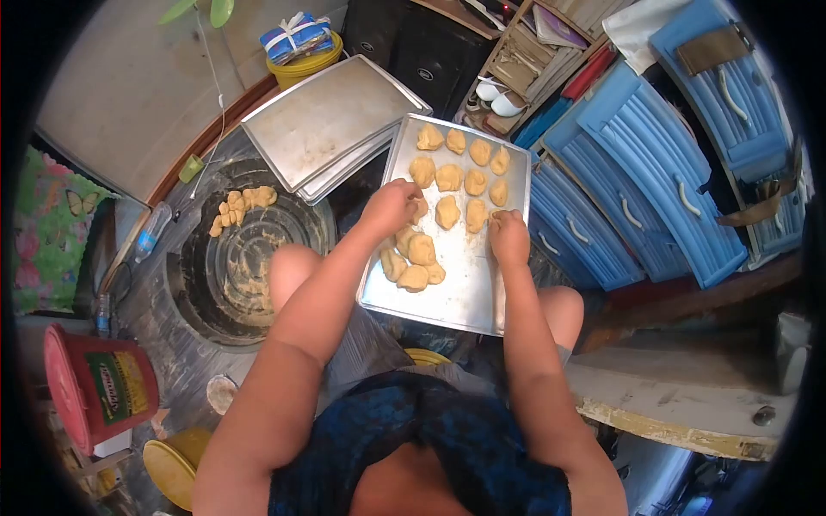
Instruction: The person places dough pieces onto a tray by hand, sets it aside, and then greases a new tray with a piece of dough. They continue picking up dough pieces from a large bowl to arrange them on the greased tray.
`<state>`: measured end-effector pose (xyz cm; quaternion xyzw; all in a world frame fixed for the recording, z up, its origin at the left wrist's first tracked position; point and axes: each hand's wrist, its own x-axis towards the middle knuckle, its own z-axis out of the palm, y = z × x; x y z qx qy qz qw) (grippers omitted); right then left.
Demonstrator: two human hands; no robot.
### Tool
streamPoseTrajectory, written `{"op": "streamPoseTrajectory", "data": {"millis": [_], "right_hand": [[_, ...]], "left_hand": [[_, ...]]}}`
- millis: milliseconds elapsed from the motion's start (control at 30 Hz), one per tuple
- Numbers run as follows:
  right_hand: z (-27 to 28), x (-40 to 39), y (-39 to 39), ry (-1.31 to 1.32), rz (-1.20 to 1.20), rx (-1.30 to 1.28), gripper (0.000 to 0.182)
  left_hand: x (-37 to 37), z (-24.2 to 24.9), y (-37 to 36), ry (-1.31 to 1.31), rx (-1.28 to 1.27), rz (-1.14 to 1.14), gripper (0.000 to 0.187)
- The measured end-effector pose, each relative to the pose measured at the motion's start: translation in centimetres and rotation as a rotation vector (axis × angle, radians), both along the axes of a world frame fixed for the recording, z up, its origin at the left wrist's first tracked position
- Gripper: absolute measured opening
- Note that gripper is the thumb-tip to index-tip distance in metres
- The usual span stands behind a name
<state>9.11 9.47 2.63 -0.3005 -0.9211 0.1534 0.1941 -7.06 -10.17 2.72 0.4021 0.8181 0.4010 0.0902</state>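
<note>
The dough pieces [447,185] lie in loose rows on a metal baking tray [469,288] resting across the person's knees, most toward its far end and a small cluster near the left edge. It looks like the laying-out stage: shaped lumps being set down and spaced on the tray, with bare metal left at the near end. The next move would call for a gentle touch, placing without squashing and keeping neighbours apart. The left hand [391,206] is curled down over a piece in the third row, fingers bent and close together, seemingly pinching or pressing it. The right hand [509,236] sits at the tray's right side, fingers tucked under; whether they grip dough I cannot tell. Further left, a dark round basin [245,258] holds more dough [241,206], and empty trays [331,120] are stacked behind.
</note>
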Motion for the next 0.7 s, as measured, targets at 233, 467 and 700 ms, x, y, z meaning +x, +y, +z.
{"op": "streamPoseTrajectory", "data": {"millis": [233,467,700], "right_hand": [[-1.0,0.8,0.4,0.142,0.012,-0.084,0.025],[1.5,-1.8,-1.3,0.206,0.161,0.065,0.025],[1.5,-9.7,-0.9,-0.123,0.253,0.223,0.033]], "left_hand": [[-0.2,-0.5,-0.1,-0.052,-0.105,0.004,0.033],[0.2,-1.8,1.6,-0.088,-0.137,0.000,0.046],[0.3,-1.3,1.4,-0.121,-0.132,0.013,0.047]]}}
